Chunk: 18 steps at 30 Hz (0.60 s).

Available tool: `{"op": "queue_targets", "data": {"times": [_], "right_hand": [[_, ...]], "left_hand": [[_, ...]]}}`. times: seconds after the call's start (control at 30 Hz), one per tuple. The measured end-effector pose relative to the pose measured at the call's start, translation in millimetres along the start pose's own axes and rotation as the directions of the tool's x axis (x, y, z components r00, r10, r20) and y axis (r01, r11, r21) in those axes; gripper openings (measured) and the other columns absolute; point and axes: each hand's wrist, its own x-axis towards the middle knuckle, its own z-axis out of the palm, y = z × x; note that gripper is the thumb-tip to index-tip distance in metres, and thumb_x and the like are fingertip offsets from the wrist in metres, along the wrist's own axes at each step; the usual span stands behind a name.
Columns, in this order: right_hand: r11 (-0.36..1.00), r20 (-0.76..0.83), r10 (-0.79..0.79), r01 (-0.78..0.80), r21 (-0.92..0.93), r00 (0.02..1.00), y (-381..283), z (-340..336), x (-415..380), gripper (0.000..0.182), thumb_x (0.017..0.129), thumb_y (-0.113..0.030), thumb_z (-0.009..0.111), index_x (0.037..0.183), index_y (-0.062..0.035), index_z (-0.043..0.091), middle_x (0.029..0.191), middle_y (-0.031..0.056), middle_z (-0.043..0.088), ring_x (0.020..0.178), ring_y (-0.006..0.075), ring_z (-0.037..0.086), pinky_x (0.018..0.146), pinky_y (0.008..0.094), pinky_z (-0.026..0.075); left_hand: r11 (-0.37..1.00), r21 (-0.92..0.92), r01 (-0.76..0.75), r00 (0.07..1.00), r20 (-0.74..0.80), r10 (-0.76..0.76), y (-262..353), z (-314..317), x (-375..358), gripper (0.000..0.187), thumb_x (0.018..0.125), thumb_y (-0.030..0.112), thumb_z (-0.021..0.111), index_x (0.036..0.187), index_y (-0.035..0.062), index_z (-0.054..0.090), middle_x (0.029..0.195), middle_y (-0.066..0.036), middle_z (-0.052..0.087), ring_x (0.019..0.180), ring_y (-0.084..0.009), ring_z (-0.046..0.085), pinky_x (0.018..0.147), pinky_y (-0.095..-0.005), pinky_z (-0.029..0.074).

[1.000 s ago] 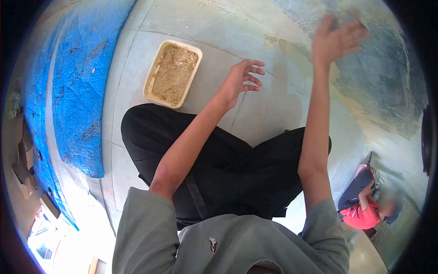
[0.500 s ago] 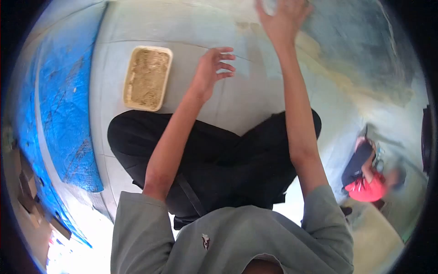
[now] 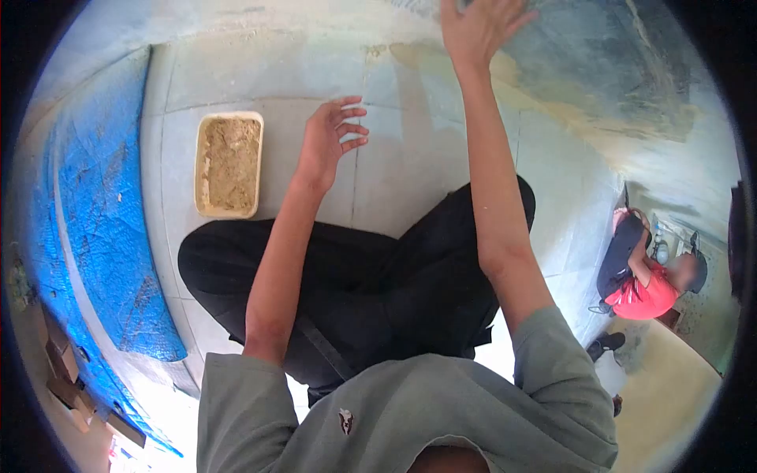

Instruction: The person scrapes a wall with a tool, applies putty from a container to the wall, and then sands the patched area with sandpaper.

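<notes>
The hands are well apart: the left hand (image 3: pixel 323 142) hovers loosely curled, fingers parted, near the tub (image 3: pixel 228 115) of tan paste (image 3: pixel 233 162) by the left knee (image 3: pixel 206 248), while the right arm (image 3: pixel 495 165) stretches forward, right hand (image 3: pixel 482 33) splayed, palm hidden, at the patchy grey surface (image 3: pixel 587 59).

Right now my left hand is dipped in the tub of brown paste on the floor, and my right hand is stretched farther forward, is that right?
Not quite: your left hand isn't in the tub of brown paste; the head view shows it apart from the tub, to its right. The tub is on the floor, and your right hand is stretched farther forward.
</notes>
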Motion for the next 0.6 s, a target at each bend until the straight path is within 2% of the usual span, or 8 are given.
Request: {"op": "queue_targets", "data": {"times": [0.1,0.13,0.17,0.3,0.37,0.4,0.47,0.6], "right_hand": [[0.996,-0.169,0.085,-0.087,-0.002,0.982,-6.0,3.2,-2.2,0.078,0.087,-0.038,0.062,0.145,0.0028,0.030,0.152,0.0277,0.020,0.142,0.0422,0.016,0.114,0.0574,0.011],[0.998,0.022,-0.056,0.055,0.028,0.998,-20.9,-4.5,-8.9,0.077,0.087,-0.039,0.062,0.145,0.0014,0.031,0.152,0.0267,0.020,0.141,0.0411,0.018,0.113,0.0581,0.012],[0.979,0.206,-0.199,0.187,0.078,0.958,-25.9,-6.3,-12.9,0.076,0.087,-0.040,0.061,0.145,0.0000,0.031,0.152,0.0258,0.021,0.141,0.0400,0.019,0.113,0.0587,0.012],[0.998,0.036,-0.063,0.063,-0.008,0.997,-11.3,18.7,-5.5,0.072,0.089,-0.044,0.058,0.146,-0.0085,0.034,0.153,0.0211,0.023,0.141,0.0366,0.022,0.113,0.0589,0.012],[0.998,-0.089,0.051,-0.048,0.032,0.995,-3.6,8.8,0.6,0.076,0.088,-0.047,0.057,0.143,0.0007,0.035,0.149,0.0318,0.024,0.143,0.0423,0.012,0.111,0.0628,0.007],[0.999,-0.100,0.044,-0.042,0.029,0.994,-6.9,7.4,-2.0,0.076,0.088,-0.047,0.057,0.143,0.0007,0.035,0.149,0.0318,0.024,0.143,0.0423,0.012,0.111,0.0628,0.007],[0.981,-0.027,-0.069,0.073,0.182,0.997,-17.6,1.3,-7.1,0.066,0.088,-0.043,0.057,0.137,-0.0007,0.045,0.147,0.0270,0.032,0.143,0.0407,0.016,0.111,0.0647,0.005],[0.995,-0.011,-0.092,0.092,0.033,0.996,-2.8,-8.2,11.5,0.068,0.086,-0.045,0.059,0.136,-0.0010,0.046,0.147,0.0263,0.032,0.143,0.0413,0.016,0.111,0.0637,0.005]], "left_hand": [[1.000,-0.007,-0.013,1.000,-0.006,0.013,0.0,-0.9,1.4,0.041,0.092,0.028,0.039,0.121,0.0037,0.054,0.104,-0.007,0.058,0.085,-0.0181,0.057,0.080,-0.0333,0.048],[1.000,-0.021,-0.014,1.000,-0.006,0.014,-0.7,-0.8,2.1,0.041,0.092,0.029,0.039,0.121,0.0039,0.054,0.104,-0.007,0.058,0.085,-0.0180,0.057,0.080,-0.0332,0.048],[1.000,-0.016,-0.027,1.000,0.007,0.027,-1.2,0.0,2.1,0.041,0.092,0.029,0.039,0.121,0.0039,0.054,0.104,-0.007,0.058,0.085,-0.0180,0.057,0.080,-0.0332,0.048],[1.000,-0.025,0.000,1.000,0.012,0.000,-1.9,-2.7,-1.4,0.041,0.093,0.030,0.039,0.121,0.0044,0.054,0.104,-0.006,0.057,0.085,-0.0176,0.057,0.079,-0.0329,0.048],[0.999,-0.038,-0.013,1.000,0.013,0.013,-0.1,-4.1,-1.9,0.041,0.093,0.030,0.039,0.121,0.0046,0.054,0.104,-0.006,0.057,0.085,-0.0174,0.057,0.079,-0.0328,0.048],[0.999,-0.028,-0.024,1.000,-0.004,0.024,0.8,-4.2,-1.0,0.040,0.093,0.030,0.039,0.121,0.0048,0.054,0.104,-0.006,0.057,0.084,-0.0174,0.057,0.079,-0.0328,0.048],[0.999,-0.015,-0.043,0.999,-0.006,0.043,-1.0,-0.7,0.6,0.040,0.093,0.030,0.039,0.121,0.0049,0.054,0.104,-0.006,0.057,0.084,-0.0174,0.057,0.079,-0.0329,0.048],[0.999,-0.033,0.006,1.000,0.018,-0.006,-3.5,0.3,-1.6,0.039,0.092,0.029,0.040,0.119,0.0051,0.054,0.103,-0.006,0.057,0.083,-0.0174,0.056,0.078,-0.0333,0.048]]}}
